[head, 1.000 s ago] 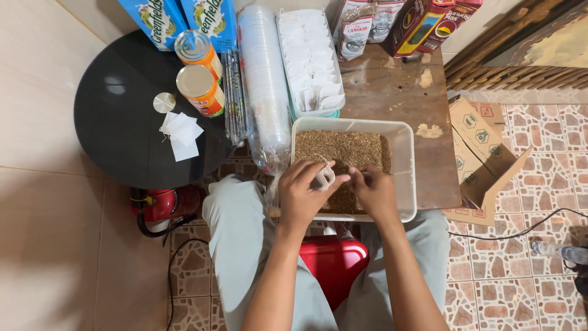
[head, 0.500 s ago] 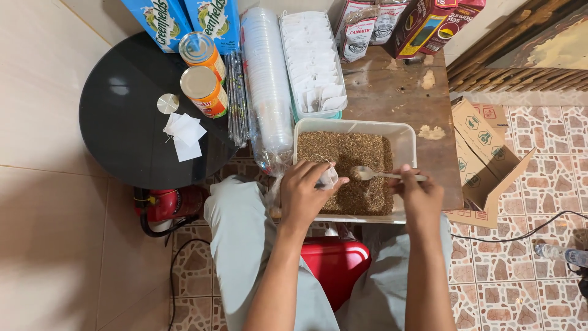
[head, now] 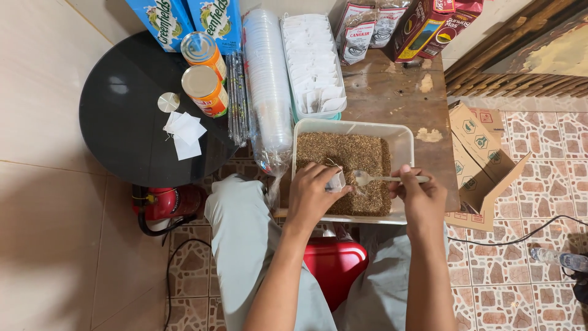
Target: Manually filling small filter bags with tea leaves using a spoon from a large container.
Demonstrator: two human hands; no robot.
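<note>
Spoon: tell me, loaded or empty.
Loaded: the spoon in the right hand carries brown bits beside the bag the left hand holds.

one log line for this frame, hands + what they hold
left hand: holds small white bag | right hand: holds spoon, bowl at bag | both over tub of brown loose material

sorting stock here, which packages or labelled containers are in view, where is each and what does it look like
Two blue cartons: top left, tall, white and green label art.
Two orange cans: round black table, silver tops.
Two clear bags: top centre, red and white labels.
Red boxes: top right of the wooden table, black and yellow panels.
Brown cardboard box: floor at right, open, small green marks.
</note>
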